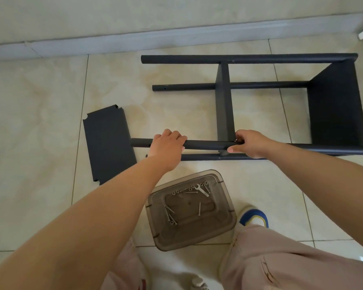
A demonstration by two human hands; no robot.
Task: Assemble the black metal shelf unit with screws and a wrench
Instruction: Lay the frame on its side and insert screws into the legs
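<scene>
The black metal shelf unit (pixel 333 105) lies on its side on the tiled floor, with four tube legs and two shelf panels fitted. My left hand (pixel 168 147) grips the near upper tube (pixel 203 145) close to its free end. My right hand (pixel 249 143) pinches something small and shiny, seemingly a screw, at the joint where the middle shelf panel (pixel 224 105) meets that tube. A loose black shelf panel (pixel 108 143) lies flat to the left. A silver wrench (pixel 201 190) and several screws (pixel 170 215) lie in a brown translucent plastic box (pixel 228 218) near my feet.
A grey baseboard (pixel 176 36) runs along the wall behind the unit. My knees in pink trousers (pixel 281 258) and a blue-yellow shoe (pixel 254 217) are at the bottom. Bare beige tiles (pixel 34 122) stretch to the left.
</scene>
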